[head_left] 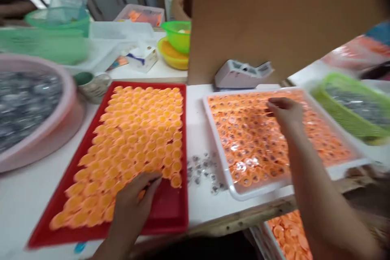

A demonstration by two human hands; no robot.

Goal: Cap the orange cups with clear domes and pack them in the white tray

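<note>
My left hand (135, 199) is closed, thumb against fingers, over the front part of a red tray (170, 223). A bit of orange shows in the gap between thumb and fingers; what they pinch is mostly hidden. Close-set rows of small round orange cups (137, 134) fill most of this tray, its front right corner showing bare red. My right hand (286, 111) hangs over a white tray (227, 170), fingertips pressed together; I cannot make out anything between them. That tray holds many orange round pieces (243, 142) with dark or silvery centres, some glinting.
Small clear-and-silver pieces (202, 170) lie scattered between the trays. A pink basin (71, 109) of silvery pieces stands left, a green basket (344, 126) right. Behind are a mug (97, 87), a cardboard sheet (258, 20) and a small white box (237, 75). A box of orange pieces (289, 235) sits below the table edge.
</note>
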